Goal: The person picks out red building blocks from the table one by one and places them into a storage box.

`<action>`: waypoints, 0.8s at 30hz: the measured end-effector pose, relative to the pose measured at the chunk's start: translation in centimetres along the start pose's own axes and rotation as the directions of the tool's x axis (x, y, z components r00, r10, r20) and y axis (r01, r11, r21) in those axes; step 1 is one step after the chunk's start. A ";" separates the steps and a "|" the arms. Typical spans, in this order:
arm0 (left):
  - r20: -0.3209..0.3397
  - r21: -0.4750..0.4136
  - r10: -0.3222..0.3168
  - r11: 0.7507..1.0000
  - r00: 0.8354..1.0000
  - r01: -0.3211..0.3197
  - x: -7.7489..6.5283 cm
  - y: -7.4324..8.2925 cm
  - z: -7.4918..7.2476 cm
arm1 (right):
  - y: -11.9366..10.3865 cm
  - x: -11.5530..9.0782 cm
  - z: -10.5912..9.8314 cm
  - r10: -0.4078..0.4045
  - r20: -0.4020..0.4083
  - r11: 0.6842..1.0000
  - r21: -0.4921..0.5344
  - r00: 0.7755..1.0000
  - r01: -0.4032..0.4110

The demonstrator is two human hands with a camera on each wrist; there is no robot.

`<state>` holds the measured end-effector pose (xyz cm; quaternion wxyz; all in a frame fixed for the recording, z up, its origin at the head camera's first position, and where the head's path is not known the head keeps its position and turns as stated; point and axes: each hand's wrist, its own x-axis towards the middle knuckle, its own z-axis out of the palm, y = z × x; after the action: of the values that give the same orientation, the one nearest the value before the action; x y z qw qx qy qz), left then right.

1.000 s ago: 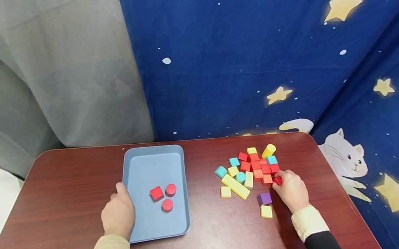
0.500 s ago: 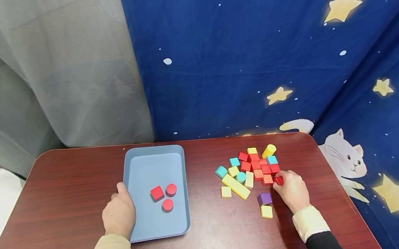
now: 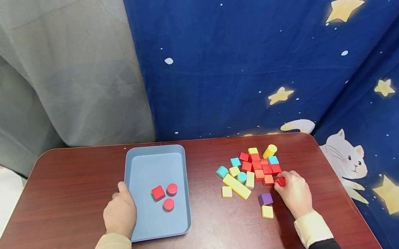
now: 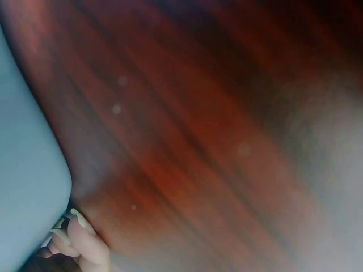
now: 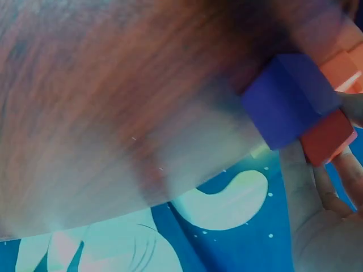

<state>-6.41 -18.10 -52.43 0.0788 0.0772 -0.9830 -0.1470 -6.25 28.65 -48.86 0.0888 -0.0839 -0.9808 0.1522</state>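
My left hand (image 3: 120,212) grips the left edge of a blue-grey tray (image 3: 153,167). In the left wrist view its curled fingertips (image 4: 82,238) show right at the tray's edge. A red cube (image 3: 158,192) and two red round blocks (image 3: 172,189) lie inside the tray. On the right, my right hand (image 3: 295,194) pinches a red block (image 3: 281,181) between thumb and fingers, at the near right side of a block cluster. The right wrist view shows that red block (image 5: 327,139) at the fingers, partly behind a purple block (image 5: 286,102).
Several red blocks (image 3: 256,165) sit packed together, with yellow, teal and orange ones around them. A long yellow block (image 3: 236,186) lies to their left. The purple block (image 3: 265,199) and a pale yellow cube (image 3: 267,212) lie nearer. Curtains (image 3: 211,52) hang behind the table.
The right hand stays at the cluster's near right side, and the red block in its fingers has turned slightly. The left hand, tray and other blocks look the same.
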 end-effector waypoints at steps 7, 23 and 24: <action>0.016 -0.001 -0.004 1.000 1.000 0.004 0.0 -0.2 0.1 | -1.3 -0.4 -0.5 -0.087 -0.107 0.996 0.024 0.990 0.090; 0.027 0.007 -0.002 1.000 1.000 0.002 0.0 -0.2 0.1 | -5.9 -2.3 -0.7 -0.219 -0.201 0.963 0.110 0.955 0.244; 0.028 0.007 -0.003 1.000 1.000 0.003 0.0 -0.2 0.1 | -6.2 -2.4 -0.6 -0.229 -0.204 0.961 0.110 0.952 0.254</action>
<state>-6.41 -18.23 -52.54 0.0647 0.0770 -0.9844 -0.1446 -4.66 22.60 -46.69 0.2052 0.0289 -0.9582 0.1974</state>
